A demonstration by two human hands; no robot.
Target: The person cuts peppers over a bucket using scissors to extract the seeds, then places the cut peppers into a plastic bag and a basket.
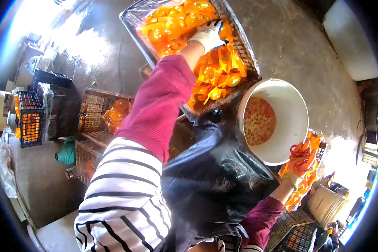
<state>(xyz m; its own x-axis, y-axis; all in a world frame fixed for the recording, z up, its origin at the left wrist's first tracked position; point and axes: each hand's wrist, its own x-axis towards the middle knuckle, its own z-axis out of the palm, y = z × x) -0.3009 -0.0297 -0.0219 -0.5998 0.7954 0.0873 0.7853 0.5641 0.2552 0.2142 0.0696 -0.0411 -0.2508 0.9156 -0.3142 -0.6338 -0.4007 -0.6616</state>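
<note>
My left hand, in a white glove with dark blue on the fingers, reaches onto shiny orange plastic packets. Its fingertips are spread apart over them. The packets fill a plastic-lined crate. At the lower right my right hand has its orange-coloured fingers curled beside another pile of orange packets; what they hold blends in with the orange. Between the hands stands a tilted white bucket with a yellow-orange, speckled mass at its bottom.
A black apron covers my lap. To the left are a brown crate with orange packets, a black crate and a green object. A beige bucket and more crates stand at the lower right.
</note>
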